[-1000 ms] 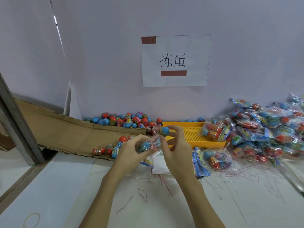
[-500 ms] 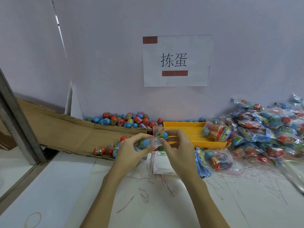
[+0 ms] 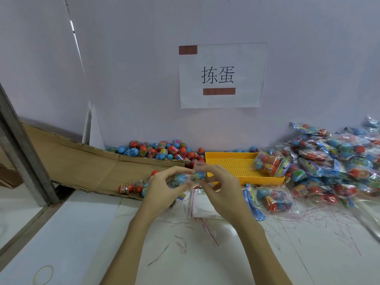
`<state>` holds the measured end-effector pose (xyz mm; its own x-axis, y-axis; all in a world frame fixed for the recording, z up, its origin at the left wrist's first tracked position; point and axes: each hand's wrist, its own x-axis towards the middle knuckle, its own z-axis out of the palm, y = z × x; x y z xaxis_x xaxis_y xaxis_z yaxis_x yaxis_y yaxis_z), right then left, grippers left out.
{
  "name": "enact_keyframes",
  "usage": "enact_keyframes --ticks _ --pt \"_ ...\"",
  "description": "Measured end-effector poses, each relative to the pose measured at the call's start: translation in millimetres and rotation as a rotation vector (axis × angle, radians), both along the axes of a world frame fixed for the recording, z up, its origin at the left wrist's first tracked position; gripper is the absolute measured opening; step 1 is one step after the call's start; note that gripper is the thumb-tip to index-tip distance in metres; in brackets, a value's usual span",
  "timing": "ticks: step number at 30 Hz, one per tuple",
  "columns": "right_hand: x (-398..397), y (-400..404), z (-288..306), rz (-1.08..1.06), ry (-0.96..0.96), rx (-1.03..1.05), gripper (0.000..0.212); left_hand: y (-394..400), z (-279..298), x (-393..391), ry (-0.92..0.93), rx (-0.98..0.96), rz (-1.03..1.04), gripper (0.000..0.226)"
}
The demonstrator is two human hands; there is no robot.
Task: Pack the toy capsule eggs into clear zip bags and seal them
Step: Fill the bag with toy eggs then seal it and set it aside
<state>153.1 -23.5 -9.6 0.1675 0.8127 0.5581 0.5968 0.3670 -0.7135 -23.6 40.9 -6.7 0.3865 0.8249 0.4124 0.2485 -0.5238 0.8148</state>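
Observation:
My left hand [image 3: 162, 187] and my right hand [image 3: 221, 189] meet above the table and together hold a clear zip bag [image 3: 188, 177]. Two blue capsule eggs lie inside the bag, side by side. My left fingers curl round the bag's left end and my right fingers pinch its right end near the mouth. Loose red and blue capsule eggs [image 3: 158, 150] are heaped against the wall behind my hands. A few more eggs [image 3: 131, 187] lie on the cardboard to the left.
A yellow perforated tray [image 3: 232, 161] sits behind my right hand. Filled bags [image 3: 329, 161] pile up at the right, one bag [image 3: 273, 199] close by. A stack of empty zip bags [image 3: 202, 204] lies under my hands. Flattened cardboard [image 3: 78, 163] slopes at the left.
The blue egg that my right fingers held above the bag's mouth is now inside the bag beside the first one. Both hands have drawn closer together on the bag.

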Motion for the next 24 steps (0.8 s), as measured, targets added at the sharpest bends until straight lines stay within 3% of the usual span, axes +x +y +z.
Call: enact_keyframes --ticks 6,12,17,24 --pt "2 -2 3 -0.041 0.102 -0.007 0.026 0 1 0 -0.020 -0.102 -0.061 0.033" --pt "5 -4 4 0.013 0.052 -0.009 0.016 1 0 -4 -0.141 -0.282 -0.103 0.038" --pt "-4 -5 7 0.104 0.064 -0.048 0.028 0 4 -7 -0.180 -0.451 -0.115 0.049" --pt "-7 -5 4 0.046 -0.055 -0.146 0.022 0 3 -5 -0.157 -0.490 -0.119 0.034"
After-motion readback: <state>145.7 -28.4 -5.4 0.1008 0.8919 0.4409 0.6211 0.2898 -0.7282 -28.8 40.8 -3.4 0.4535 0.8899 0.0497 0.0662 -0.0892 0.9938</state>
